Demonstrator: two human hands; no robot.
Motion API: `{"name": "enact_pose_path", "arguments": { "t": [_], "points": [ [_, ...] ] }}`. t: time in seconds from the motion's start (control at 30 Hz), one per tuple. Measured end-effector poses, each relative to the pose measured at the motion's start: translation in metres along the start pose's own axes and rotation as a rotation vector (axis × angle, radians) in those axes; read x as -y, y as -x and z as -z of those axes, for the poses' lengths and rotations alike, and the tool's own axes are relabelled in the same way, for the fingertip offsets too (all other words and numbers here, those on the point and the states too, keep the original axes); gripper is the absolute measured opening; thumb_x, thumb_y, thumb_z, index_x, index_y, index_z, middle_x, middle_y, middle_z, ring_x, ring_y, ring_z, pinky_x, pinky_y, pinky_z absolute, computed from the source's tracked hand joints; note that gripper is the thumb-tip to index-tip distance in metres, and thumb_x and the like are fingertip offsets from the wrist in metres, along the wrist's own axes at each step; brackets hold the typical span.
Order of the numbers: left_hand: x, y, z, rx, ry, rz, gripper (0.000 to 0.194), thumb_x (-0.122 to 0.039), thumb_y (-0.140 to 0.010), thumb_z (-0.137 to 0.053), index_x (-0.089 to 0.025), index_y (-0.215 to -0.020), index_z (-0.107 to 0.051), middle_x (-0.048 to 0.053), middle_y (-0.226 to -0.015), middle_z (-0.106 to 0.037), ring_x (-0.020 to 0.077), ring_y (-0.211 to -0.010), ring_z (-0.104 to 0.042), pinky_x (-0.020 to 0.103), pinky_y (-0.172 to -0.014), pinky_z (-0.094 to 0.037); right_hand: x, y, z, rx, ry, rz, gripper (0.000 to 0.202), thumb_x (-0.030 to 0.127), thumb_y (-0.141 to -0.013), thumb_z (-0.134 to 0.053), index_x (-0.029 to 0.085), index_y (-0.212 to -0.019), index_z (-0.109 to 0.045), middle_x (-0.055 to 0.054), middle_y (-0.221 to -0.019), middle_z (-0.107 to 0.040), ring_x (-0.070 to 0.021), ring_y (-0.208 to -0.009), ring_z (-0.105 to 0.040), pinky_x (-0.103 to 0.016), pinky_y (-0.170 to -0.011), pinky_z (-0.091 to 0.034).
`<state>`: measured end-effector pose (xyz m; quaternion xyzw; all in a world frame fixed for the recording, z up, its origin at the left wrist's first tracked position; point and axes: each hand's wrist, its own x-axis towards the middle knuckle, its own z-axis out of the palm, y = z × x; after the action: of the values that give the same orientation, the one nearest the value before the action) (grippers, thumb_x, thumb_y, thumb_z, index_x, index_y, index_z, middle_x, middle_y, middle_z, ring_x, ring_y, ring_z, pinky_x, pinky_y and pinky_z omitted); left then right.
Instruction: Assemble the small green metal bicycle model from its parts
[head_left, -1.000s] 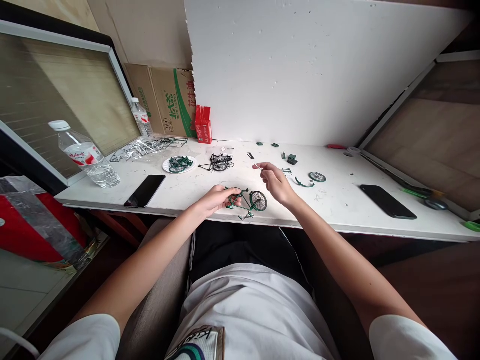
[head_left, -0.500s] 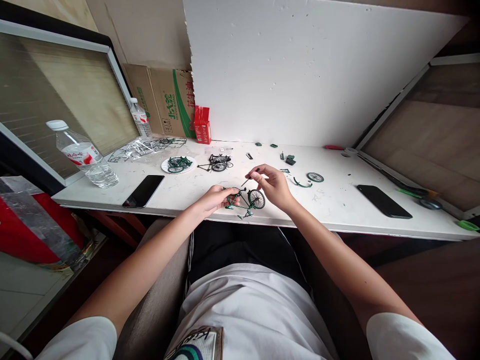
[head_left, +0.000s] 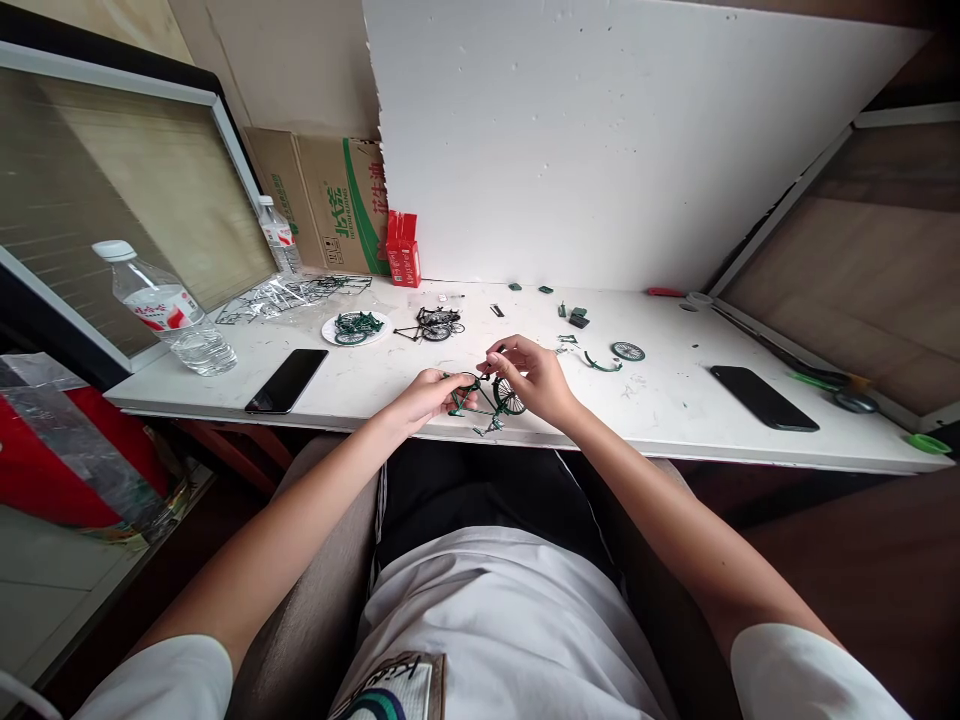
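A small model bicycle (head_left: pixel 486 400) with a dark green frame is held near the table's front edge. The fingers of my left hand (head_left: pixel 429 398) are closed on its left end, hiding part of the frame. On its right side is a black spoked wheel (head_left: pixel 508 397). My right hand (head_left: pixel 534 378) is just above the bicycle, its thumb and forefinger pinching a thin dark rod (head_left: pixel 484 370), its tip close to the top of the frame. Whether the tip touches the frame I cannot tell. Small green parts (head_left: pixel 491 427) hang below the frame.
A white plate (head_left: pixel 328 330) of green model parts stands beside black bicycle parts (head_left: pixel 436 323). A loose wheel (head_left: pixel 628 351) and green pieces lie to the right. Phones (head_left: pixel 286 381) flank the work area. Bottles (head_left: pixel 172 310), a carton (head_left: pixel 322 205) and a red box (head_left: pixel 403 250) stand left.
My right hand has moved slightly left and down, bringing the rod closer to the bicycle frame. My left hand keeps its hold on the bicycle.
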<state>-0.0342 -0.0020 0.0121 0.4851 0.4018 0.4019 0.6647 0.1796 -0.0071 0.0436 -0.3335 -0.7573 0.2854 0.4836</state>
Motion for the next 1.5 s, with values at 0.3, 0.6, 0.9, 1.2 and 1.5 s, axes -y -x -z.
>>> {"name": "enact_pose_path", "arguments": {
  "t": [0.3,0.6,0.9,1.2,1.5],
  "points": [
    [0.0045,-0.003,0.0029,0.022,-0.002,-0.016,0.03,-0.037,-0.083,-0.082,-0.012,-0.099,-0.076,0.008,-0.083,-0.078,0.0172,-0.076,-0.074,0.03,-0.081,-0.052,0.0019,0.0012,-0.0011,-0.022,-0.011,-0.03,0.042,0.064,-0.099,-0.066,0.023,-0.106,-0.068,-0.008,-0.096,-0.082,-0.0255,-0.094,-0.081,-0.034,-0.074,-0.063],
    [0.0049,-0.0027,0.0028,0.025,-0.025,-0.034,0.03,-0.039,-0.084,-0.081,-0.013,-0.098,-0.076,0.009,-0.085,-0.078,0.0182,-0.078,-0.074,0.031,-0.082,-0.051,0.005,0.0005,0.0005,-0.007,0.081,0.006,0.041,0.062,-0.102,-0.062,0.022,-0.107,-0.071,-0.008,-0.099,-0.08,-0.0229,-0.092,-0.078,-0.03,-0.066,-0.058],
    [0.0029,-0.0005,0.001,0.012,-0.035,-0.027,0.033,-0.041,-0.082,-0.082,-0.013,-0.097,-0.076,0.009,-0.086,-0.079,0.0185,-0.079,-0.074,0.032,-0.082,-0.05,0.0049,0.0024,-0.0006,-0.06,0.244,0.141,0.038,0.055,-0.104,-0.063,0.022,-0.116,-0.076,-0.007,-0.101,-0.08,-0.0212,-0.089,-0.076,-0.032,-0.071,-0.061],
    [0.0029,-0.0006,0.0007,0.025,-0.032,-0.045,0.035,-0.042,-0.081,-0.084,-0.012,-0.096,-0.076,0.01,-0.084,-0.078,0.0195,-0.079,-0.074,0.031,-0.079,-0.05,0.0016,0.0059,0.0001,-0.066,0.274,0.265,0.029,0.046,-0.106,-0.063,0.028,-0.123,-0.078,-0.007,-0.111,-0.082,-0.0238,-0.096,-0.077,-0.036,-0.072,-0.064],
    [0.0,0.0013,-0.0018,0.0,-0.025,-0.021,0.032,-0.039,-0.081,-0.084,-0.012,-0.095,-0.075,0.009,-0.082,-0.077,0.0189,-0.077,-0.074,0.031,-0.079,-0.05,0.0063,0.0024,0.002,-0.118,0.249,0.342,0.021,0.036,-0.105,-0.066,0.029,-0.117,-0.082,-0.007,-0.103,-0.081,-0.0227,-0.089,-0.075,-0.037,-0.072,-0.064]
  ]
}}
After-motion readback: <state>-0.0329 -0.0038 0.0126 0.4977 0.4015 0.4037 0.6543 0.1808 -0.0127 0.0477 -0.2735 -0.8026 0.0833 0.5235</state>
